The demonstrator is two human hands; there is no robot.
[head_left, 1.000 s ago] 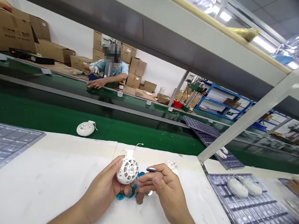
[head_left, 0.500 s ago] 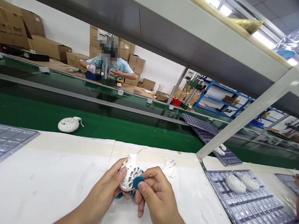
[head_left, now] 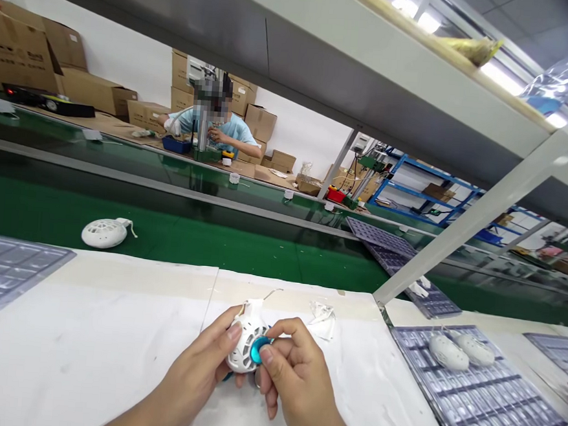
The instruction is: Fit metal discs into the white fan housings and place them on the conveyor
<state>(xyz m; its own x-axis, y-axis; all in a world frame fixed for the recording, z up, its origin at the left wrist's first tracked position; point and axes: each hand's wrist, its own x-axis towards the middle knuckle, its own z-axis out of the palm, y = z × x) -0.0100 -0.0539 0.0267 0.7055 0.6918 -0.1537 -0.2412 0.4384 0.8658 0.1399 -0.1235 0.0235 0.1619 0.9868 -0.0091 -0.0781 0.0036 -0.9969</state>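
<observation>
My left hand (head_left: 195, 357) grips a round white perforated plastic housing (head_left: 246, 341), which has a short wire loop at its top. My right hand (head_left: 299, 374) pinches a teal-rimmed disc (head_left: 258, 351) between thumb and fingers, pressing it against the housing's face. Below the hands, a bit of blue and a metal edge show, and the rest of that small pile is hidden. A crumpled scrap of clear film (head_left: 322, 321) lies just beyond my right hand.
Both hands work over a white table surface (head_left: 111, 318). To the right, a grey blister tray (head_left: 489, 409) holds two white housings. A green conveyor belt (head_left: 189, 248) carries another housing (head_left: 105, 233). A co-worker (head_left: 212, 120) sits beyond it, and a shelf beam crosses above.
My right hand has brought the teal disc onto the housing's face and holds it there. The housing on the conveyor has moved left.
</observation>
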